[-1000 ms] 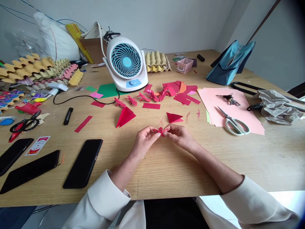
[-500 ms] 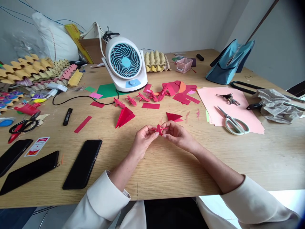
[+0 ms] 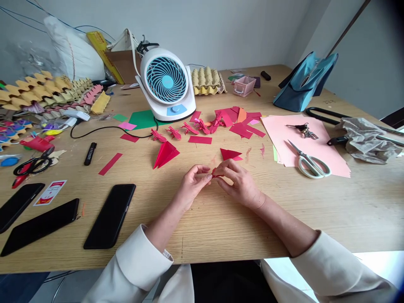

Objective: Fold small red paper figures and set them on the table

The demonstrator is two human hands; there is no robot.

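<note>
Between my two hands is a small red folded paper piece (image 3: pixel 215 174), mostly covered by the fingers. My left hand (image 3: pixel 196 184) pinches its left side with thumb and fingertips. From the right, my right hand (image 3: pixel 235 181) grips the same piece, its fingers curled over the top. A larger red folded paper (image 3: pixel 166 155) stands to the upper left of my hands, and a flat red folded piece (image 3: pixel 230 154) lies just beyond my right hand. Several small red folded figures (image 3: pixel 174 133) form a row farther back, beside loose red paper pieces (image 3: pixel 241 129).
A white fan (image 3: pixel 166 82) stands at the back. White-handled scissors (image 3: pixel 312 165) lie on pink sheets (image 3: pixel 334 162) at the right, near a blue bag (image 3: pixel 295 92). Phones (image 3: pixel 110 216), a black marker (image 3: pixel 90 154) and black scissors (image 3: pixel 33 165) lie at the left.
The small red piece has been turned and now shows less between the fingers. My right hand has rolled over it, its fingers more curled and its wrist slightly lower.
</note>
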